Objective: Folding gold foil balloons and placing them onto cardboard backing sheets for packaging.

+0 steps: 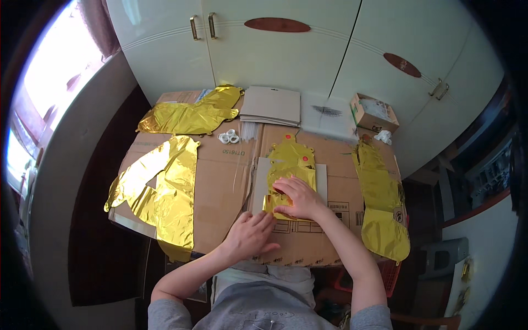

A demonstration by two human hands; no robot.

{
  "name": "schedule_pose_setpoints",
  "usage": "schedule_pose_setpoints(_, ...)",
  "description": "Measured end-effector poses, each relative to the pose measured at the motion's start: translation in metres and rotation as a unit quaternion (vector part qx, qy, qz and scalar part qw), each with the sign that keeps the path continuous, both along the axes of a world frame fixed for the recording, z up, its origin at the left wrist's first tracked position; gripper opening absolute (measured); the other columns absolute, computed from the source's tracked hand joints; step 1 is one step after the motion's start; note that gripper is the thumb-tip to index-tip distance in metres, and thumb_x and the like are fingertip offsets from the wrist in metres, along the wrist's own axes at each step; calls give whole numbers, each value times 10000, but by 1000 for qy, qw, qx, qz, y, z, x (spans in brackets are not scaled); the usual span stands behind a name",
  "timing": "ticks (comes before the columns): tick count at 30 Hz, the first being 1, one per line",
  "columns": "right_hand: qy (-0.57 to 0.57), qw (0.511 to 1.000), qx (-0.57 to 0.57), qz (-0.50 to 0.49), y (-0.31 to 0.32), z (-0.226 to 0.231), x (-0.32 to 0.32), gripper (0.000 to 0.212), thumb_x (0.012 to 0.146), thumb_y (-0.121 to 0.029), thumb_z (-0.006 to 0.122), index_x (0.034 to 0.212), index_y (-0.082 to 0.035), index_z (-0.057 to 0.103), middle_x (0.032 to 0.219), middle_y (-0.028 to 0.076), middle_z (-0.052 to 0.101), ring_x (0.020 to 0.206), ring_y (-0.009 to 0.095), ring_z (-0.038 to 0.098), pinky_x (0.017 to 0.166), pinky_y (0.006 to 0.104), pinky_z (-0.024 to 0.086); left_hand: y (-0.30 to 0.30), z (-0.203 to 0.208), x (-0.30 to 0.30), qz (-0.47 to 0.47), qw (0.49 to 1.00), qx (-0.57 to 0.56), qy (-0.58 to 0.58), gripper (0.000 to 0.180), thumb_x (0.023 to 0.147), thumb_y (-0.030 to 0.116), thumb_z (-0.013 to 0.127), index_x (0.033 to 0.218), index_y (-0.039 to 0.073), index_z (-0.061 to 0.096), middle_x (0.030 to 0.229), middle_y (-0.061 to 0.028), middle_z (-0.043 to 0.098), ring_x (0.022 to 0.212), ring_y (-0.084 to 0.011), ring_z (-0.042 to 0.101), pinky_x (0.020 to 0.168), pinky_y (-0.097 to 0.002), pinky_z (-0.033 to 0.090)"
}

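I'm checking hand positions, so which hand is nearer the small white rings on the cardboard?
Left. The left hand lies below the white rings, slightly right of them; the right hand rests farther right, on the folded gold foil.

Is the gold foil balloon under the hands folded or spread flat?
Folded, partly: the right hand presses the gold balloon doubled over on a grey card; its top still lies flat.
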State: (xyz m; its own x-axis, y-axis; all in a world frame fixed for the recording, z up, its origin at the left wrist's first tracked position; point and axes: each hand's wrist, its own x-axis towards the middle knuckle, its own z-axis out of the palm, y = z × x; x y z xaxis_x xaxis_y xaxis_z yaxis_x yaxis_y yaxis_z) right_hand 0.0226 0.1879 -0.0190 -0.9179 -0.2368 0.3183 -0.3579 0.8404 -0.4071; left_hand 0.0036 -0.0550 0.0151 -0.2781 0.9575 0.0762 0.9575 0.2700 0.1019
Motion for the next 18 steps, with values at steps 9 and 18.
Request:
schedule_pose_setpoints(9,-6,1000,12,-4,-1,-1,1,686,789,-480,736,1316,-94,525,1313,136,559,1253,310,513,1129,473,345,-3,-1,-4,24,998,20,57,808,826,658,546,1282,-8,559,1361,-126,544,1085,-219,557,854,-367,434)
schedule_pose_setpoints(18,-16,998,65,23,-3,10,4,873,687,-542,782,1392,-146,453,1413,120,451,1317,302,439,1143,500,307,4,-6,-21,44,997,43,44,523,905,445,560,1253,57,589,1209,-57,601,986,-192,564,790,-353,434)
